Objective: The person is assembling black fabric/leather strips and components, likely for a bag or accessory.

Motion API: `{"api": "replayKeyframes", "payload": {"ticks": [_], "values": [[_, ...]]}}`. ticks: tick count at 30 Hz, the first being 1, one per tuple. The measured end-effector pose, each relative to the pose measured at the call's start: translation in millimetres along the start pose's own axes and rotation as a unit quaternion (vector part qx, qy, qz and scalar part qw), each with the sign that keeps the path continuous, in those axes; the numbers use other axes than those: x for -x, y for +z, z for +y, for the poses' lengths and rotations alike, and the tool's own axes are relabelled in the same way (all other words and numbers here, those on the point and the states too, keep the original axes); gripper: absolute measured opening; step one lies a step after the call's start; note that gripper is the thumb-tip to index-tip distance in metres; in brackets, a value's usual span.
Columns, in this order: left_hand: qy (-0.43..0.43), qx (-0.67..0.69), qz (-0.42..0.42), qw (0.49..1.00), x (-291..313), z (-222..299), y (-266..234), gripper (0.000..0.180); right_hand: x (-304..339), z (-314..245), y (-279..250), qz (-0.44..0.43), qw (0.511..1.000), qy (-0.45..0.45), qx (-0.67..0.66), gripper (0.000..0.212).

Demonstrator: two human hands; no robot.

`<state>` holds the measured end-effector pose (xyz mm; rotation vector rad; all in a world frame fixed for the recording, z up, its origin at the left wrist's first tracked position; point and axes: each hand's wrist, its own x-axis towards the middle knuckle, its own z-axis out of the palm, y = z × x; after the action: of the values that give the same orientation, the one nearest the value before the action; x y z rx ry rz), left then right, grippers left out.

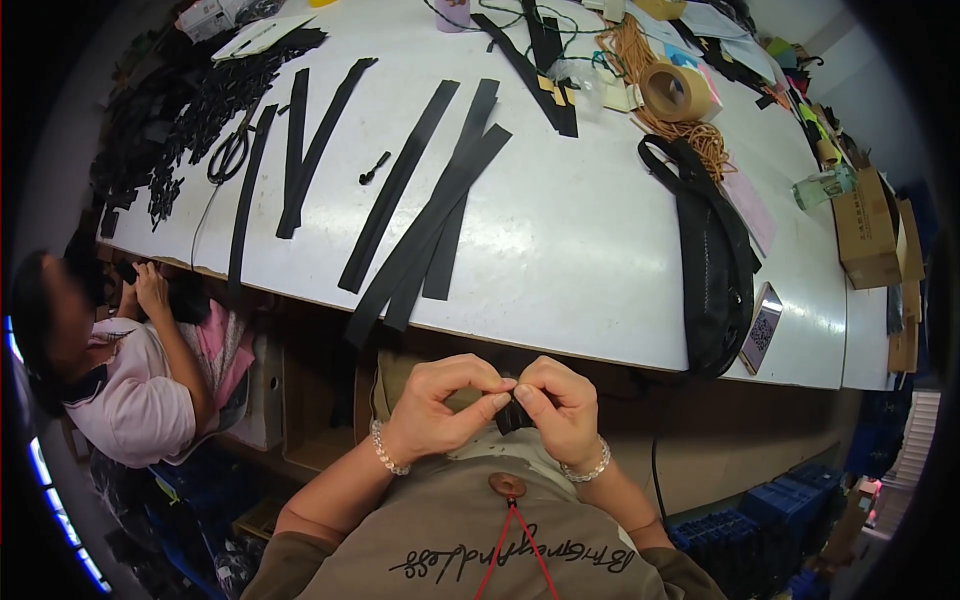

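Observation:
In front of my chest, just off the table's near edge, my left hand (447,402) and my right hand (563,405) meet with thumbs and fingertips pinched together. Both grip a black strip (511,417), which hangs down between them. Its upper end is hidden by my fingers. Beyond the hands, several long black strips (430,235) lie crossed on the white table (590,250), some reaching over its edge. A small black piece (375,168), perhaps a zipper slider, lies farther back.
A black bag (708,270) and a phone (762,328) lie at the right. Behind them are a tape roll (676,93), tan cord (628,48) and a cardboard box (868,228). Scissors (231,155) lie by a black heap (195,110). A co-worker (140,385) sits left.

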<state>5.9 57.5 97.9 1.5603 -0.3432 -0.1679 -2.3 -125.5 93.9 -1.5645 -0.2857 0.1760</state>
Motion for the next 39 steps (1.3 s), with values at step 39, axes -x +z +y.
{"api": "replayKeyframes", "payload": {"ticks": [39], "values": [[-0.109, 0.156, 0.103, 0.976, 21.6, -29.8, 28.2, 0.014, 13.4, 4.0, 6.3, 0.119, 0.982, -0.064, 0.13, 0.007]]}}
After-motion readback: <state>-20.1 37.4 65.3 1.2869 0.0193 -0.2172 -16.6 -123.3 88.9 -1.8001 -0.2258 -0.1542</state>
